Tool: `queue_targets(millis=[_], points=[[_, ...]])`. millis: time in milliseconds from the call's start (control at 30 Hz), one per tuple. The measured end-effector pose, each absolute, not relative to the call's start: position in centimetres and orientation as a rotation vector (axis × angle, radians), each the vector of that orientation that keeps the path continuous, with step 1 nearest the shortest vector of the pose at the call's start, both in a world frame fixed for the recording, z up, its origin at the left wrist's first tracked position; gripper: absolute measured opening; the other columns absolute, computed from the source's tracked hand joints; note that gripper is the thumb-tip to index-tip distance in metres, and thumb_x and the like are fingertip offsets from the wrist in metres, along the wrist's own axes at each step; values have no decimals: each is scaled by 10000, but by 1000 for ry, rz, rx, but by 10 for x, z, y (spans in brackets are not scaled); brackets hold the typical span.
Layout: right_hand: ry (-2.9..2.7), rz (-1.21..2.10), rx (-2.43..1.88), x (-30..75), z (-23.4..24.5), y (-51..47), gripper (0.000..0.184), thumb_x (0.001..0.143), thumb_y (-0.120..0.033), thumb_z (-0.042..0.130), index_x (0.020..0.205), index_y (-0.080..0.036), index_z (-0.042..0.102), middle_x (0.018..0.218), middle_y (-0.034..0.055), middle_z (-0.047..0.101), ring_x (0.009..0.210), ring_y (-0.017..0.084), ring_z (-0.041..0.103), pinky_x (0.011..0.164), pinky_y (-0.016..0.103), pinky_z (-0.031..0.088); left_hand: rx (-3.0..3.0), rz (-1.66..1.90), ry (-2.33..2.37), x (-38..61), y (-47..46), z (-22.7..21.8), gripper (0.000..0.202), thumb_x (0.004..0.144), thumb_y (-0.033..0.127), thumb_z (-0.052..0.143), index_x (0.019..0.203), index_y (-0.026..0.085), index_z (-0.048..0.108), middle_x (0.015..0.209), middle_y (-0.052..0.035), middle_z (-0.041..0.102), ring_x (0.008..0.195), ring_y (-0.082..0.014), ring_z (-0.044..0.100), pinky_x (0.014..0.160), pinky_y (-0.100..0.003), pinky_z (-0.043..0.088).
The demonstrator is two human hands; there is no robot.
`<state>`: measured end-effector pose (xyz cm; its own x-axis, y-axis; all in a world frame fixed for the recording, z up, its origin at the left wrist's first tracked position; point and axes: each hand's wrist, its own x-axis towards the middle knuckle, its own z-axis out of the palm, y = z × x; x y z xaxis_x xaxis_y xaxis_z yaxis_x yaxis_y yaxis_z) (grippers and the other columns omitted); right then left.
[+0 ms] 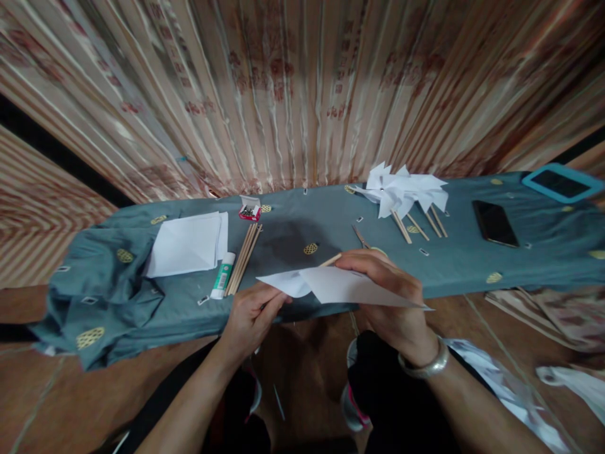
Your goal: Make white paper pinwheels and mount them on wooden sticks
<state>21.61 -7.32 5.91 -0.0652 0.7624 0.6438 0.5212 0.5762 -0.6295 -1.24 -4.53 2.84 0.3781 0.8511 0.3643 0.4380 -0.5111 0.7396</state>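
Between my hands, above the bench's front edge, is a white paper pinwheel (338, 285) with folded blades. My left hand (255, 315) pinches its left blade between thumb and fingers. My right hand (385, 293) is closed around its right side, partly hidden behind the paper. A wooden stick (331, 260) pokes out beside the right fingers; I cannot tell whether it is joined to the paper. Just beyond the right hand lie scissors (362, 237), their handles partly covered by the hand.
Left on the cloth-covered bench (302, 214) are stacked white paper (186, 246), a glue stick (222, 276), several wooden sticks (244, 258) and a small box of metal pins (249, 210). To the right lie finished pinwheels (401, 189), a phone (495, 222) and a blue-framed tablet (562, 183).
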Motion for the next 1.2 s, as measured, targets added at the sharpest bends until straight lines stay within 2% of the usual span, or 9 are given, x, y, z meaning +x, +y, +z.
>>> queue_targets(millis=[267,800,900,1000,1100,1200], points=[[-1706,313,-1082,215,57,-73,187,862,-161,599,1013,-244,670,973,54,719,950,212,670,848,399,536,2078,975,1130,-13,-45,28,299,886,245,504,708,182,736,563,-5,651,527,-130,571,606,-231,480],[-1554,523,-1198,212,67,-72,98,832,-200,636,870,-223,723,888,31,756,815,177,699,725,299,563,2067,1013,1048,-13,-46,31,288,917,250,498,754,170,722,726,-38,702,663,-145,626,641,-234,499],[-1441,607,-1244,210,66,-70,73,792,-217,674,810,-221,745,817,12,764,672,149,680,576,242,530,2062,1044,986,-13,-46,29,242,922,218,517,839,182,741,730,-21,697,675,-131,636,639,-218,496],[-1329,707,-1290,210,66,-68,51,737,-239,709,738,-201,743,715,1,741,535,120,607,465,217,465,2060,1085,940,-13,-46,26,229,922,183,532,1020,195,740,741,-11,700,689,-118,645,652,-203,496],[-1196,845,-1318,208,66,-67,106,693,-280,745,678,-179,715,597,-11,688,480,111,555,439,221,447,2056,1110,921,-12,-47,26,259,923,191,539,1110,192,719,753,-18,713,686,-120,650,643,-204,501],[-1070,962,-1309,207,64,-65,169,652,-325,779,691,-175,712,623,-2,702,509,119,572,478,239,478,2050,1106,923,-11,-47,26,261,924,204,541,1113,183,720,754,-23,716,674,-120,649,628,-204,498]])
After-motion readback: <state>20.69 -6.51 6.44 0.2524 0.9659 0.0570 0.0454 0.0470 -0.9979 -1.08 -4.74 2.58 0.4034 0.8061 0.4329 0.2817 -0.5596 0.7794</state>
